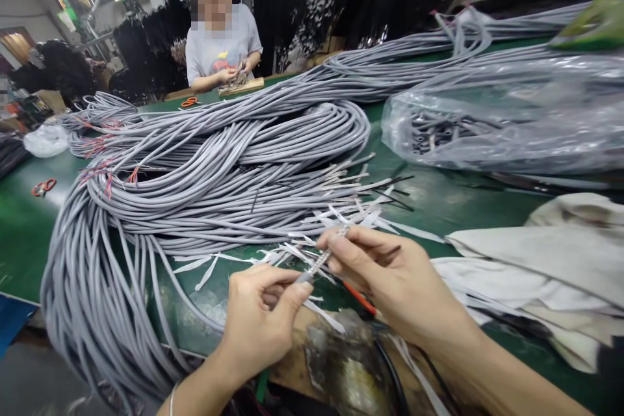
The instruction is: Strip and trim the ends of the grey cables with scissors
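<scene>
My left hand pinches the grey end of a cable between thumb and forefinger, low in the middle of the view. A short stripped, silvery section runs up and right from it. The thumb and fingers of my right hand are closed on the upper end of that section. A dark thin piece shows between the fingers of my right hand. Behind both hands lie white strips and the cut ends of a big bundle of grey cables.
Across the green table, a person handles small parts. Clear plastic bags and pale cloths lie at the right. Orange-handled scissors rest at the left. A worn, glossy block is below my hands.
</scene>
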A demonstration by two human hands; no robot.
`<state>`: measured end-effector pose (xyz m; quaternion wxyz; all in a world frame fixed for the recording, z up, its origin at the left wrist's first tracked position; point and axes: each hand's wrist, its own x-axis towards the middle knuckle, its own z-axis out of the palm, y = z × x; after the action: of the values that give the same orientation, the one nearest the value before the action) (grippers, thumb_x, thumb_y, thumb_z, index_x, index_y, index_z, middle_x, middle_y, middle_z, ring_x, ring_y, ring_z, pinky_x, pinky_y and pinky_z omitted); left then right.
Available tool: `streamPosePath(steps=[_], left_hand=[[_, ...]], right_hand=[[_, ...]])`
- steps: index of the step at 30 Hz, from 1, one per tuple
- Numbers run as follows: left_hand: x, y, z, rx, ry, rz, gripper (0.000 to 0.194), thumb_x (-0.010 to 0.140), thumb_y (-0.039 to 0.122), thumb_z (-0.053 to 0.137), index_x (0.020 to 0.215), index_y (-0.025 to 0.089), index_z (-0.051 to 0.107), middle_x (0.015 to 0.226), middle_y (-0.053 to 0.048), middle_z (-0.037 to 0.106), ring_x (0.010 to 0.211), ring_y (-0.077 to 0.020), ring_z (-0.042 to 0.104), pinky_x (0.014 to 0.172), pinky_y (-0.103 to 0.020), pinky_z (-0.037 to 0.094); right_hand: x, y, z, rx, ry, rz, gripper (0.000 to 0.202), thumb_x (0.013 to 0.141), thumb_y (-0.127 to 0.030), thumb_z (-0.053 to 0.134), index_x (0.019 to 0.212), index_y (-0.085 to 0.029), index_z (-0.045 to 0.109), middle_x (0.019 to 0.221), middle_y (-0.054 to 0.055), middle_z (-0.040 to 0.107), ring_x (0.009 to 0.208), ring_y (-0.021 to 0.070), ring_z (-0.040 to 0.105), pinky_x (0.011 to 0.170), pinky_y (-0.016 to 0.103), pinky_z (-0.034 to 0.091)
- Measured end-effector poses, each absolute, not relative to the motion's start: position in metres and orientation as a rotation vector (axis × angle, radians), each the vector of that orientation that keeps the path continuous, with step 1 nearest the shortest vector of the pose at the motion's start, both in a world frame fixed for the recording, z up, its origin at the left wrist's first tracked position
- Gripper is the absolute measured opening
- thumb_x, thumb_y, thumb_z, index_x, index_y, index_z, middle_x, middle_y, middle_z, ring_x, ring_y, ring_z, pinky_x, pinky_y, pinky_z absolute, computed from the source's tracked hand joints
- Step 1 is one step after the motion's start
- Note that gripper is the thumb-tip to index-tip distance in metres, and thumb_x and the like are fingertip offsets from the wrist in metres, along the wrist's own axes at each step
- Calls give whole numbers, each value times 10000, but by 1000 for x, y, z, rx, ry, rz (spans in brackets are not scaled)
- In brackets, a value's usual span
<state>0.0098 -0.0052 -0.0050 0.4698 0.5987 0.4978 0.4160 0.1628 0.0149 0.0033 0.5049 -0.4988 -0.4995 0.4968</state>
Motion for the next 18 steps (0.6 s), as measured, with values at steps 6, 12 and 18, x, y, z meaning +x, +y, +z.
streamPosePath(steps=[6,12,18], left_hand=[[8,-6,-4,1516,1234,1014,235,774,291,616,779,105,759,624,-67,625,473,-93,465,433,-195,350],[9,-6,-5,1501,1216,1023,239,782,282,603,779,102,760,619,-60,603,456,-87,430,421,-200,328],[7,-5,-4,1571,1217,1082,256,804,240,594,985,145,751,618,-32,579,501,-99,431,459,-207,330]], right_hand=[[162,15,0,-1229,-1195,1232,492,625,-640,681,585,-160,582,476,-26,467,395,49,316,362,200,217],[154,13,6,-1192,-1275,1223,450,652,-615,669,595,-176,587,456,-27,491,368,54,296,337,211,240],[155,12,5,-1264,-1318,1071,408,690,-597,630,648,-193,592,476,-21,512,412,101,450,410,230,402]])
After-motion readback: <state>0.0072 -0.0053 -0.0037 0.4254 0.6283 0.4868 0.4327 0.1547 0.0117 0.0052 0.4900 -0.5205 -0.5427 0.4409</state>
